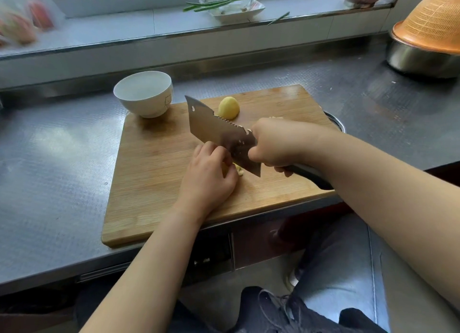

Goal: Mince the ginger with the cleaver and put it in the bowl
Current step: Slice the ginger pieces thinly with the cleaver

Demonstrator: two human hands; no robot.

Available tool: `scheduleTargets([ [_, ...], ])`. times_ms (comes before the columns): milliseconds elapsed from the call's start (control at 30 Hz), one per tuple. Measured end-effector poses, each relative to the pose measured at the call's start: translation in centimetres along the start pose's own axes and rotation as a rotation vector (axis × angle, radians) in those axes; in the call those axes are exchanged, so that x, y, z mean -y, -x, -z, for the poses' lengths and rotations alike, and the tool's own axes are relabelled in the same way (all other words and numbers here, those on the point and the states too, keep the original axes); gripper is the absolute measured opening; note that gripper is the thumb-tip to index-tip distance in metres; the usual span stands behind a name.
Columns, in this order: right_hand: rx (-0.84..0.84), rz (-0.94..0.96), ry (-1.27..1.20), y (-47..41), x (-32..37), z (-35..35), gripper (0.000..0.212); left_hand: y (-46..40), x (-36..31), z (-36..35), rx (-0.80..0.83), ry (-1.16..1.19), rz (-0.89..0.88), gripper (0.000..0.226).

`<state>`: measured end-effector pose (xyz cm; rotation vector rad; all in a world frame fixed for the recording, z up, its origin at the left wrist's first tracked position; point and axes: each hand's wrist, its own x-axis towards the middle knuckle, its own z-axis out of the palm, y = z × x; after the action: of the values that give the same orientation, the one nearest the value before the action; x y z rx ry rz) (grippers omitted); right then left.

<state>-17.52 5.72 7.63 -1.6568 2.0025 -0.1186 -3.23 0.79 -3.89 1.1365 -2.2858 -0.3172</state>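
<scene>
A wooden cutting board (154, 183) lies on the steel counter. My right hand (276, 143) grips the cleaver (219, 131) by its dark handle, blade slanted down onto the board's middle. My left hand (209, 175) curls over a small piece of ginger (238, 169) right beside the blade; only pale yellow bits show under my fingers. A larger peeled ginger chunk (229, 107) sits at the board's far side, behind the blade. An empty white bowl (143, 93) stands on the board's far left corner.
A steel basin topped by an orange woven basket (430, 28) stands at the far right. On the window ledge sits a white dish with green scallions (231, 6). Blurred bags (20, 21) are at the far left. The counter edge runs just below the board.
</scene>
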Motion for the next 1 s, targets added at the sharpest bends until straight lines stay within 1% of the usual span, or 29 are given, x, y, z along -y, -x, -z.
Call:
scheduleTargets([
  [100,0.013,-0.01,0.02,-0.4,0.1,-0.6,0.012,0.0,0.0,-0.1,-0.003,-0.007,0.004,0.013],
  [167,-0.024,-0.019,-0.006,-0.5,-0.4,-1.4,0.011,0.0,0.0,-0.1,-0.007,-0.007,-0.001,0.012],
  [233,-0.078,-0.021,-0.077,-0.5,-1.4,-2.2,0.011,0.1,0.0,0.0,-0.005,-0.005,-0.007,0.011],
  [333,-0.097,-0.032,-0.289,-0.3,-2.9,-2.4,0.006,0.3,0.0,0.2,-0.014,-0.004,-0.023,0.008],
  [400,-0.115,-0.019,-0.325,0.0,-3.5,-2.2,0.004,0.4,0.0,0.4,-0.04,0.019,-0.019,0.008],
  [500,-0.149,0.021,-0.29,0.8,-3.3,-1.8,0.007,0.6,0.1,0.6,-0.05,0.026,-0.016,0.008],
  [667,-0.131,0.076,-0.135,1.3,-1.6,-1.0,0.005,0.6,0.1,0.6,-0.025,0.029,-0.004,0.007],
  [800,-0.078,0.047,-0.032,0.8,-0.6,-0.9,0.01,0.5,0.4,0.4,-0.025,0.01,-0.019,0.007],
  [900,-0.016,0.013,-0.023,0.1,0.0,-0.6,0.011,0.4,0.7,0.2,-0.033,0.004,-0.031,0.007],
  [1000,0.01,0.003,-0.028,-0.5,0.6,-1.0,0.01,0.5,0.8,0.1,-0.031,-0.003,-0.037,0.007],
])
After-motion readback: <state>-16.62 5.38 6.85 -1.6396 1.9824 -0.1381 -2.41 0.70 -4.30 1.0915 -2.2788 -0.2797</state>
